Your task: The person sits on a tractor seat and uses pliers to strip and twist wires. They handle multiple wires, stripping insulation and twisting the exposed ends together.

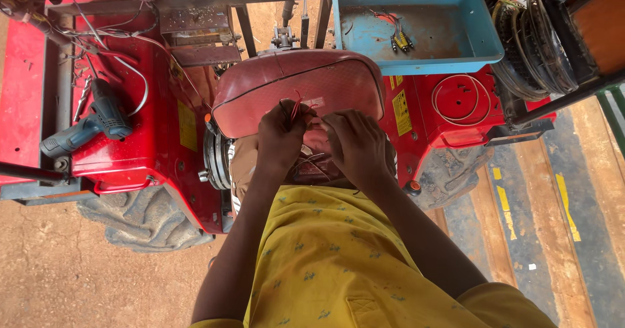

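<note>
Fingers (294,114) of the left hand (280,139) pinch thin red and black wires (296,105); right hand's (355,142) grip, can't tell. Yellow rectangular sticker labels (399,112) sit on the red metal tractor body (143,132), both wrists bent down.

Fingertips: both the left hand (281,134) and the right hand (357,144) curl downward, so their tips and whatever they grip are hidden; whether either is closed on the wires (296,108) cannot be told.
Wire ends: they vanish under the hands.
Panel below hands: mostly covered by hands and the yellow shirt (338,263).
Tray contents: small connectors in the blue tray (469,48) are too small to identify.
Coiled hoops (530,48): partly covered by a dark frame.
Drill (97,123): its bit is lost among clutter.
</note>
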